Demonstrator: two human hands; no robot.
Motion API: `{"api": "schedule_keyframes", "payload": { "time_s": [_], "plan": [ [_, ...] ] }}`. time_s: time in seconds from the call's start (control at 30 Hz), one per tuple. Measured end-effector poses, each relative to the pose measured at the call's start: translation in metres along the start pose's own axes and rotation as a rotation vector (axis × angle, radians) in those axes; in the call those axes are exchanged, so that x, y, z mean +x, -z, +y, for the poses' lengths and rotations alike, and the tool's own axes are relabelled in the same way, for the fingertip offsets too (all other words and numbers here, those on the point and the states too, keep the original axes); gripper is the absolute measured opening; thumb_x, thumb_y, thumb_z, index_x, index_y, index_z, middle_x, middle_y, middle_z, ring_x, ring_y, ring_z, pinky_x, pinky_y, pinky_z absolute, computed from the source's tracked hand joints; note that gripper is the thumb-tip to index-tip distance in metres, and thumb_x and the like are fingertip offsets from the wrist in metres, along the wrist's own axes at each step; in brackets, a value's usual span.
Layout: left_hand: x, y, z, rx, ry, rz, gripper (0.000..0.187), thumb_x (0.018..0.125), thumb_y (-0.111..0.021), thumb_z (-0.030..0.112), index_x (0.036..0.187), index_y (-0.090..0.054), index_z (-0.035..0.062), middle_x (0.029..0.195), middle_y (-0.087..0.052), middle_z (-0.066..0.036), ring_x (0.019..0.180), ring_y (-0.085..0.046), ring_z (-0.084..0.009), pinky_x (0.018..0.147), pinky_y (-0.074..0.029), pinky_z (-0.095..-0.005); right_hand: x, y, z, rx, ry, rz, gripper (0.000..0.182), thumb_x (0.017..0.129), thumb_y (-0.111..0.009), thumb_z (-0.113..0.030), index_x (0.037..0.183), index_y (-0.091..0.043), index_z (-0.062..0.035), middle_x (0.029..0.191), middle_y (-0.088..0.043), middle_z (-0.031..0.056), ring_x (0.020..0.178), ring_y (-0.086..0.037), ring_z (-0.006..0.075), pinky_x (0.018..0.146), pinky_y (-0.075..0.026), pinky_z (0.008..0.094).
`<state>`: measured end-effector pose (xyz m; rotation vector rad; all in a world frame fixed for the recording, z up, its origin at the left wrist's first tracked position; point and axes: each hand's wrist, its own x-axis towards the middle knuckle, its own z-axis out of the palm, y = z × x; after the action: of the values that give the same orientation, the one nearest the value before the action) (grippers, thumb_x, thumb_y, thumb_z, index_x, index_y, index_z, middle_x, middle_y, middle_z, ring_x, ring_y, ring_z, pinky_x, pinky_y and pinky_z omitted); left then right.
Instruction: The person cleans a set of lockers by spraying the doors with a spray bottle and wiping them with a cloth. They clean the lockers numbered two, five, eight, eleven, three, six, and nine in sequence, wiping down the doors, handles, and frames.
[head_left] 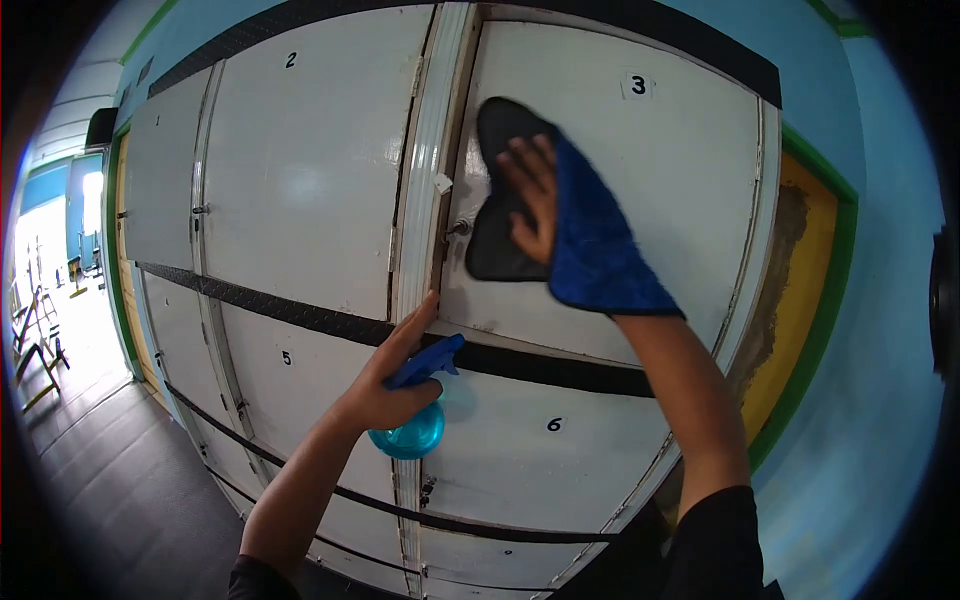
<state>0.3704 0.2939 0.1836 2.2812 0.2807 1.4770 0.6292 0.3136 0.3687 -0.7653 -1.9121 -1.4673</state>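
My left hand is wrapped round a spray bottle with a blue trigger head and clear blue-green liquid, its index finger stretched up past the trigger. It is in front of the lockers, below door 3. My right hand lies flat with fingers stretched out, pressing a microfiber cloth against locker door 3. The cloth is dark grey under my palm, and its blue side folds over my wrist. Just left of the cloth is the door's small latch.
White numbered doors surround this one, including door 2, door 5 and door 6. Black textured strips divide the rows. At right stands a yellow door with a green frame. A bright doorway opens at far left.
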Motion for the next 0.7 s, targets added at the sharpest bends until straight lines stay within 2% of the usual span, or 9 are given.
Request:
{"api": "schedule_keyframes", "payload": {
  "time_s": [0.07, 0.2, 0.27, 0.47, 0.53, 0.57, 0.6, 0.63, 0.7],
  "plan": [
    [0.001, 0.001, 0.003, 0.082, -0.012, -0.028, 0.105, 0.068, -0.057, -0.008, 0.162, -0.018, 0.0148, 0.163, -0.025, -0.021, 0.152, -0.025, -0.0358, 0.120, -0.026, -0.0474, -0.006, 0.011, 0.031, -0.085, -0.028, 0.112, 0.069, 0.087, -0.066, -0.028, 0.150, -0.044, -0.0119, 0.158, -0.037, 0.0140, 0.148, -0.030, 0.0380, 0.121, -0.027, 0.0522],
    [0.006, -0.007, 0.012, 0.106, 0.023, 0.001, 0.106, 0.067, -0.056, -0.008, 0.162, -0.017, 0.0150, 0.163, -0.025, -0.021, 0.151, -0.026, -0.0361, 0.120, -0.025, -0.0475, 0.014, 0.040, 0.062, -0.274, -0.122, 0.151, 0.068, 0.088, -0.065, -0.032, 0.150, -0.044, -0.0112, 0.155, -0.040, 0.0183, 0.146, -0.032, 0.0410, 0.120, -0.025, 0.0549],
    [0.010, -0.012, 0.020, 0.075, 0.056, 0.065, 0.101, 0.068, -0.055, -0.012, 0.161, -0.023, 0.0129, 0.164, -0.026, -0.015, 0.149, -0.031, -0.0314, 0.113, -0.037, -0.0408, 0.020, 0.043, 0.059, -0.256, -0.094, 0.122, 0.070, 0.091, -0.064, -0.032, 0.154, -0.039, -0.0133, 0.159, -0.036, 0.0173, 0.148, -0.029, 0.0404, 0.121, -0.019, 0.0579],
    [0.037, -0.017, 0.020, 0.018, 0.102, 0.278, 0.094, 0.075, -0.057, -0.009, 0.160, -0.026, 0.0145, 0.156, -0.038, -0.015, 0.143, -0.039, -0.0295, 0.111, -0.038, -0.0384, 0.009, 0.048, 0.042, -0.194, -0.039, 0.052, 0.075, 0.087, -0.068, -0.036, 0.153, -0.041, -0.0128, 0.159, -0.037, 0.0148, 0.149, -0.028, 0.0381, 0.121, -0.021, 0.0574],
    [0.048, -0.021, 0.023, -0.009, 0.124, 0.363, 0.089, 0.076, -0.060, -0.006, 0.158, -0.030, 0.0136, 0.149, -0.044, -0.014, 0.136, -0.045, -0.0274, 0.109, -0.041, -0.0382, 0.009, 0.047, 0.044, -0.159, -0.020, 0.067, 0.061, 0.085, -0.070, -0.024, 0.141, -0.054, -0.0076, 0.152, -0.046, 0.0130, 0.144, -0.036, 0.0365, 0.120, -0.026, 0.0541],
    [0.055, -0.020, 0.025, -0.030, 0.190, 0.368, 0.087, 0.079, -0.062, -0.003, 0.158, -0.027, 0.0106, 0.147, -0.043, -0.016, 0.138, -0.044, -0.0305, 0.109, -0.042, -0.0404, 0.009, 0.046, 0.044, -0.155, -0.017, 0.068, 0.061, 0.085, -0.070, -0.024, 0.141, -0.054, -0.0076, 0.152, -0.046, 0.0130, 0.144, -0.036, 0.0365, 0.120, -0.026, 0.0541],
    [0.061, -0.020, 0.029, -0.052, 0.255, 0.371, 0.087, 0.081, -0.064, 0.001, 0.158, -0.024, 0.0077, 0.145, -0.042, -0.019, 0.139, -0.042, -0.0336, 0.110, -0.042, -0.0426, 0.009, 0.045, 0.044, -0.127, -0.014, 0.073, 0.052, 0.083, -0.070, -0.018, 0.132, -0.060, -0.0052, 0.146, -0.052, 0.0123, 0.140, -0.042, 0.0351, 0.119, -0.029, 0.0523],
    [0.066, -0.020, 0.036, -0.052, 0.255, 0.374, 0.087, 0.081, -0.064, 0.001, 0.158, -0.024, 0.0077, 0.145, -0.042, -0.019, 0.139, -0.042, -0.0336, 0.110, -0.042, -0.0426, 0.009, 0.045, 0.045, -0.101, -0.013, 0.079, 0.043, 0.081, -0.070, -0.011, 0.123, -0.065, -0.0028, 0.140, -0.057, 0.0115, 0.136, -0.047, 0.0338, 0.118, -0.032, 0.0505],
    [0.072, -0.022, 0.052, -0.198, 0.333, 0.403, 0.086, 0.081, -0.065, 0.005, 0.158, -0.027, 0.0107, 0.142, -0.046, -0.019, 0.131, -0.048, -0.0292, 0.104, -0.046, -0.0387, 0.009, 0.045, 0.043, -0.117, 0.010, 0.136, 0.037, 0.080, -0.069, -0.006, 0.117, -0.066, -0.0022, 0.133, -0.061, 0.0110, 0.131, -0.051, 0.0328, 0.116, -0.034, 0.0496]
  ]
}}
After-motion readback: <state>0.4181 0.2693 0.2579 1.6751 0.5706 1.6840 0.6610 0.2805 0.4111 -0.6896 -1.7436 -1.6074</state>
